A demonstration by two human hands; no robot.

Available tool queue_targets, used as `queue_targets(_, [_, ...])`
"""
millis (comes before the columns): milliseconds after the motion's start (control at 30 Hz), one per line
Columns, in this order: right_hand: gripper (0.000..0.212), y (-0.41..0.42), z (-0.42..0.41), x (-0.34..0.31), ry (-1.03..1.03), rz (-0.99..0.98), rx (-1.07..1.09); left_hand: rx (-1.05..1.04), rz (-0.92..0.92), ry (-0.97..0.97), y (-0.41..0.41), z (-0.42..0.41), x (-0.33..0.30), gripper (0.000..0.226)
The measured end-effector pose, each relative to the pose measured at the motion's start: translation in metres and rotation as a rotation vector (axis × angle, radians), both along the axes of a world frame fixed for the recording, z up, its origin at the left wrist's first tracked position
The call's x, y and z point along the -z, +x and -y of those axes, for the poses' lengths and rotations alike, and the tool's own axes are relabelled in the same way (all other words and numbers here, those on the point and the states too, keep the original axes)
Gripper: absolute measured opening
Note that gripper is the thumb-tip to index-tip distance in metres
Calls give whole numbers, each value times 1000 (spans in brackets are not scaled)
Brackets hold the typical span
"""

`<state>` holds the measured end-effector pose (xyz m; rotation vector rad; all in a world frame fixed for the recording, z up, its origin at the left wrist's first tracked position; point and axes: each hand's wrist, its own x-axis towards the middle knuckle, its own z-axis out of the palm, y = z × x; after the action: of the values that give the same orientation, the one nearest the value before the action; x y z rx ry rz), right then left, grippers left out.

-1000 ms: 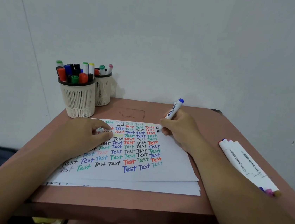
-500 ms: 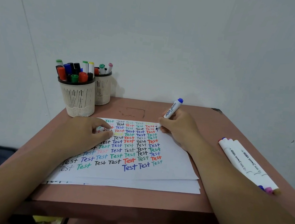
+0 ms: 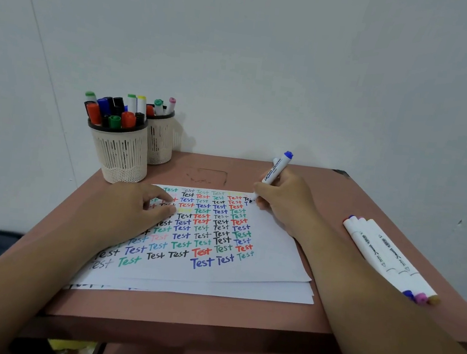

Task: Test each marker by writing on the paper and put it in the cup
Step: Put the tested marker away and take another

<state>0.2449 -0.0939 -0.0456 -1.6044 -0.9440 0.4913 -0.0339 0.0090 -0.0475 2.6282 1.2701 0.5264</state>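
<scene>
Marker (image 3: 276,168), in use: gripped by right hand (image 3: 284,203), tip on paper (image 3: 269,256).
Cups (image 3: 121,152) far left; left hand (image 3: 132,209) nearer, fingers curled, pressing paper.

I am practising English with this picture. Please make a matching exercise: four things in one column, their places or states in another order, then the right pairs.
Things:
1. left hand
2. right hand
3. three white markers
4. front cup

Places or states:
A. lying side by side on the table, right of the paper
B. holding a blue-ended marker, tip on the paper
C. resting on the paper's left part
D. standing at the far left corner, full of markers

Pairs: 1-C, 2-B, 3-A, 4-D
</scene>
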Motion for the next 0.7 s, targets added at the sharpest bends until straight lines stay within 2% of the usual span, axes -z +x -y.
queue_targets(333, [14,-2,2,1,-34,69,2,15,10,4,0,-2,3,35])
queue_targets(700, [12,0,0,1,-8,27,-27,25,36,24,-1,-7,8,35])
